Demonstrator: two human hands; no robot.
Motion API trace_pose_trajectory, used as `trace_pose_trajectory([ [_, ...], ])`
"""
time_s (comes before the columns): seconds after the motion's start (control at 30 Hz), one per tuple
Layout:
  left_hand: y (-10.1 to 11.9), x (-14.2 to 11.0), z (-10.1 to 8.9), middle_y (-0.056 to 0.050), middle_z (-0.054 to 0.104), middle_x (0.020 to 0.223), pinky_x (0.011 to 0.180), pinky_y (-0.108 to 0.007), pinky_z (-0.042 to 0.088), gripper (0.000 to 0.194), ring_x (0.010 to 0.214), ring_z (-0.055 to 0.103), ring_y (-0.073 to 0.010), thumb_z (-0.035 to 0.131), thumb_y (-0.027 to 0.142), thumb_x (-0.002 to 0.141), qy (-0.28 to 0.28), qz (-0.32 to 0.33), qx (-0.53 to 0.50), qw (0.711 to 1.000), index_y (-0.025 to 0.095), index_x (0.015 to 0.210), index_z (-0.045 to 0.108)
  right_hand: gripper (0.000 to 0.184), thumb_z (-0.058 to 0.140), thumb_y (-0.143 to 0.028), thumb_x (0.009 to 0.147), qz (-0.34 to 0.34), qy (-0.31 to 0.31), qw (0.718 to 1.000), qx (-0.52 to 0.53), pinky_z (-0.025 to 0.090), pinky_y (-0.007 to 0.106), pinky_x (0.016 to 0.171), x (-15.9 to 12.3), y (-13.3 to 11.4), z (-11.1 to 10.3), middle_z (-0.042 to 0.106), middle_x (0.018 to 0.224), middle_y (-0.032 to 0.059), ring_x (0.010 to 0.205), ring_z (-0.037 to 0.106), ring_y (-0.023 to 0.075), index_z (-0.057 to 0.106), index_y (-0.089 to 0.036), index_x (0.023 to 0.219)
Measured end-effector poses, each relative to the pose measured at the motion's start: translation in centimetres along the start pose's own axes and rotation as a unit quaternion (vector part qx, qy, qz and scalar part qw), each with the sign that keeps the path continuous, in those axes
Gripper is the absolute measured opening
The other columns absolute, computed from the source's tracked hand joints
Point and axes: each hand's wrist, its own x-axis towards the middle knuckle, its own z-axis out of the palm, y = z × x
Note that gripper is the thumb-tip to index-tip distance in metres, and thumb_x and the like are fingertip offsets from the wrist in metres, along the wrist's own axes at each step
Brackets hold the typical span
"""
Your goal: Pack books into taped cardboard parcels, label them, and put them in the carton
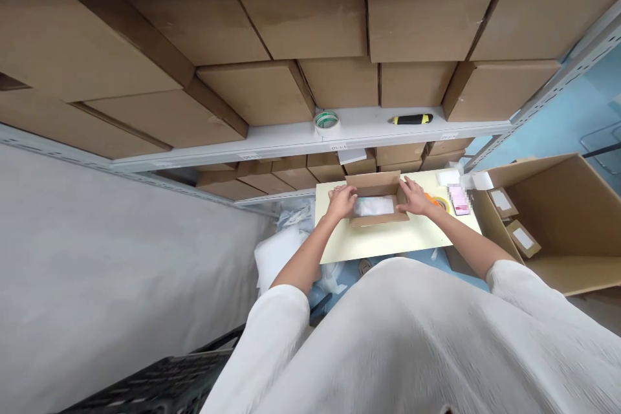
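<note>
A small open cardboard box sits on the pale yellow table board, its top flaps standing up. Inside it lies a white wrapped packet. My left hand grips the box's left end, fingers curled over the edge. At the right end, my right hand holds the side wall, fingers reaching over it. Just right of that hand are an orange tape dispenser and a yellow tape roll, partly hidden by my wrist.
A phone lies on the board's right. Beyond it stands a large open carton with small labelled boxes inside. The shelf ahead holds stacked cartons, a tape roll and a utility knife. White packing material is at left.
</note>
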Motion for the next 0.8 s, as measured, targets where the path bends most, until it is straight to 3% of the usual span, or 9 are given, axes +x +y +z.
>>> trace_pose_trajectory([
  [0.17, -2.5, -2.7, -1.6, -0.013, 0.064, 0.150, 0.118, -0.055, 0.044, 0.042, 0.139, 0.057, -0.0381, 0.064, 0.021, 0.092, 0.091, -0.064, -0.018, 0.994, 0.026, 0.132, 0.070, 0.095, 0.055, -0.054, 0.099, 0.082, 0.093, 0.991, 0.060, 0.030, 0.066, 0.130, -0.5, 0.9, -0.3, 0.023, 0.180, 0.0199, 0.163, 0.029, 0.0432, 0.012, -0.023, 0.179],
  [0.33, -3.5, -4.3, -1.0, -0.015, 0.063, 0.147, 0.110, -0.046, 0.054, 0.056, 0.116, 0.070, -0.0290, 0.064, 0.027, 0.094, 0.110, -0.136, -0.141, 0.974, 0.023, 0.149, 0.057, 0.086, 0.048, -0.051, 0.099, 0.147, 0.167, 0.964, 0.145, 0.046, 0.059, 0.124, -1.5, 0.4, 0.0, 0.045, 0.166, 0.0208, 0.151, 0.049, 0.0390, 0.024, -0.020, 0.175],
  [0.43, -3.2, -5.3, -0.8, -0.012, 0.072, 0.132, 0.105, -0.040, 0.056, 0.057, 0.110, 0.073, -0.0239, 0.059, 0.035, 0.101, 0.077, -0.148, -0.209, 0.964, 0.023, 0.156, 0.050, 0.071, 0.040, -0.048, 0.101, 0.178, 0.189, 0.938, 0.231, 0.058, 0.055, 0.110, -1.7, -0.4, -0.1, 0.066, 0.143, 0.0166, 0.124, 0.069, 0.0345, 0.038, -0.023, 0.167],
  [0.53, -2.7, -6.5, -0.8, -0.009, 0.076, 0.131, 0.111, -0.038, 0.052, 0.060, 0.123, 0.072, -0.0231, 0.058, 0.041, 0.104, 0.002, -0.098, -0.229, 0.968, 0.026, 0.161, 0.046, 0.058, 0.040, -0.042, 0.100, 0.157, 0.171, 0.916, 0.327, 0.065, 0.050, 0.099, -1.4, -1.1, 0.1, 0.075, 0.120, 0.0099, 0.100, 0.077, 0.0269, 0.050, -0.026, 0.155],
  [0.67, -2.4, -7.8, -0.7, -0.010, 0.072, 0.147, 0.124, -0.044, 0.043, 0.084, 0.147, 0.060, -0.0307, 0.080, 0.049, 0.089, -0.088, -0.007, -0.155, 0.984, 0.031, 0.164, 0.047, 0.047, 0.052, -0.031, 0.093, 0.120, 0.120, 0.905, 0.391, 0.066, 0.047, 0.099, -0.7, -1.5, 0.9, 0.077, 0.107, 0.0074, 0.096, 0.079, 0.0224, 0.058, -0.023, 0.139],
  [0.73, -2.5, -8.1, -0.3, -0.010, 0.069, 0.152, 0.128, -0.048, 0.038, 0.096, 0.151, 0.056, -0.0348, 0.091, 0.047, 0.078, -0.101, 0.014, -0.104, 0.989, 0.032, 0.163, 0.049, 0.044, 0.055, -0.028, 0.091, 0.129, 0.110, 0.902, 0.398, 0.065, 0.046, 0.101, -0.5, -1.4, 1.2, 0.077, 0.106, 0.0077, 0.098, 0.080, 0.0218, 0.059, -0.022, 0.135],
  [0.8, -2.5, -8.1, 0.2, -0.010, 0.069, 0.152, 0.129, -0.051, 0.035, 0.095, 0.151, 0.056, -0.0361, 0.092, 0.045, 0.077, -0.097, 0.018, -0.075, 0.992, 0.031, 0.162, 0.050, 0.046, 0.057, -0.028, 0.090, 0.144, 0.106, 0.900, 0.398, 0.065, 0.044, 0.101, -0.3, -1.1, 1.3, 0.077, 0.108, 0.0081, 0.098, 0.080, 0.0214, 0.057, -0.021, 0.136],
])
